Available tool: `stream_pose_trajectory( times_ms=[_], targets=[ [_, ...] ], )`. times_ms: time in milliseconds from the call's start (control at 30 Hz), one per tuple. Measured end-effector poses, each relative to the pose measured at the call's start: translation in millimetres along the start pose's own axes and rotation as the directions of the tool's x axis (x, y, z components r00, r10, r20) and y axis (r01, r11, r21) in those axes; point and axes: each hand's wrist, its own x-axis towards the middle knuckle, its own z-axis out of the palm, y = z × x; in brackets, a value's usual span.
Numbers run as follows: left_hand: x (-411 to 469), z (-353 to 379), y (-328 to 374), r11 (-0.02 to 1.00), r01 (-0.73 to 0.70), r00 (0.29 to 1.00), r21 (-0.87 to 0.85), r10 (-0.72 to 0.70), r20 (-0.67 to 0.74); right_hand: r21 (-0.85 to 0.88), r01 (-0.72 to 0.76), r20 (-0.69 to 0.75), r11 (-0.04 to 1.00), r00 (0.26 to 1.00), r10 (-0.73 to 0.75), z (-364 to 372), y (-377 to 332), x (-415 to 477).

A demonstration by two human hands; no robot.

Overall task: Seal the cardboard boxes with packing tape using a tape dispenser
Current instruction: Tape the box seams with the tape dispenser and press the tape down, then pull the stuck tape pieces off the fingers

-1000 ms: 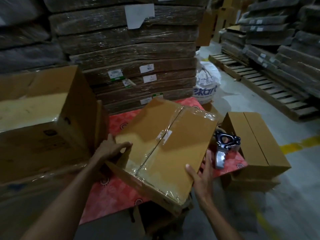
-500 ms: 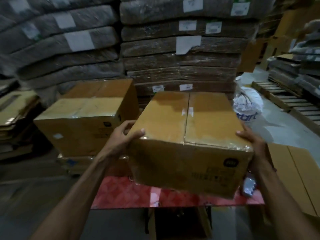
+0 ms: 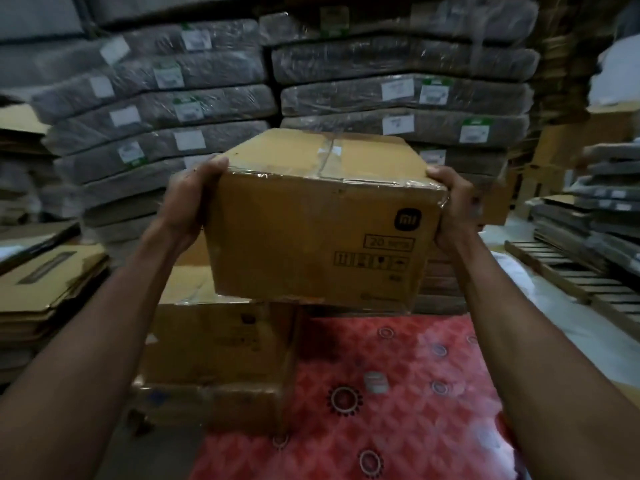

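Note:
A brown cardboard box with clear tape along its top seam and front edge is held up in the air at chest height. My left hand grips its left side and my right hand grips its right side. A black logo and printed handling marks show on its front face. Below and to the left stands a stack of two taped cardboard boxes. The tape dispenser is out of sight.
A red patterned table top lies below the lifted box. Flattened cartons are piled at the left. Wrapped bundles of cardboard are stacked high behind. Wooden pallets lie at the right.
Both hands have lifted the sealed box off the red table and carried it up and to the left, over the stacked boxes. The view has swung left, away from the dispenser.

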Motion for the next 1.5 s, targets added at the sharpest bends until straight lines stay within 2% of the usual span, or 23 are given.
stream_pose_trajectory(
  times_ms=[100, 267, 367, 467, 633, 767, 833, 867, 933, 967, 1033, 1133, 1167, 1267, 1400, 1433, 1500],
  targets=[
    [5, -56, 4, 1.0, 0.005, 0.997, -0.003, -0.005, -0.075, -0.037, 0.004, 0.089, 0.999, 0.996, -0.001, 53, 18, 16],
    [3, -152, -9, 0.997, 0.063, 0.964, -0.051, -0.074, -0.256, -0.16, -0.038, 0.096, 0.986, 0.994, 0.054, 146, 59, 38],
    [0, -193, -30, 0.991, 0.118, 0.946, -0.056, -0.129, -0.296, -0.176, -0.126, 0.113, 0.976, 0.983, 0.147, 185, 89, 45],
    [4, -220, -56, 0.98, 0.183, 0.908, -0.073, -0.197, -0.371, -0.211, -0.207, 0.138, 0.955, 0.961, 0.238, 210, 122, 47],
    [21, -242, -93, 0.973, 0.22, 0.894, -0.07, -0.23, -0.384, -0.262, -0.268, 0.063, 0.927, 0.954, 0.294, 218, 165, 56],
    [38, -247, -94, 0.962, 0.272, 0.91, 0.001, -0.257, -0.326, -0.297, -0.262, 0.03, 0.918, 0.959, 0.283, 225, 170, 65],
    [45, -248, -92, 0.95, 0.295, 0.916, 0.099, -0.252, -0.311, -0.332, -0.239, 0.003, 0.912, 0.967, 0.255, 228, 169, 68],
    [50, -249, -92, 0.946, 0.276, 0.92, 0.173, -0.207, -0.333, -0.346, -0.21, -0.007, 0.914, 0.975, 0.221, 227, 169, 71],
    [53, -246, -91, 0.904, 0.186, 0.911, 0.384, -0.012, -0.412, -0.366, -0.146, -0.038, 0.919, 0.989, 0.142, 221, 171, 74],
    [53, -238, -87, 0.856, 0.119, 0.9, 0.502, 0.121, -0.42, -0.365, -0.125, -0.064, 0.923, 0.992, 0.108, 216, 171, 73],
    [50, -208, -75, 0.766, -0.052, 0.887, 0.641, 0.331, -0.323, -0.371, -0.103, -0.113, 0.923, 0.991, 0.066, 202, 170, 70],
    [43, -133, -59, 0.681, -0.266, 0.893, 0.682, 0.44, -0.091, -0.41, -0.12, -0.21, 0.904, 0.977, 0.034, 171, 166, 60],
    [41, -104, -56, 0.676, -0.328, 0.889, 0.66, 0.457, -0.026, -0.413, -0.126, -0.241, 0.902, 0.97, 0.025, 158, 164, 56],
    [31, 0, -59, 0.78, -0.421, 0.899, 0.462, 0.427, 0.099, -0.424, -0.135, -0.338, 0.896, 0.941, -0.018, 104, 155, 42],
    [8, 145, -85, 0.759, -0.549, 0.835, 0.35, 0.479, 0.272, -0.466, -0.164, -0.491, 0.869, 0.865, -0.1, 2, 129, 7],
    [1, 180, -95, 0.783, -0.548, 0.83, 0.294, 0.465, 0.309, -0.476, -0.183, -0.521, 0.86, 0.846, -0.109, -26, 121, -6],
    [-16, 249, -115, 0.878, -0.439, 0.846, 0.191, 0.332, 0.417, -0.487, -0.232, -0.597, 0.842, 0.792, -0.127, -85, 104, -30]
  ],
)
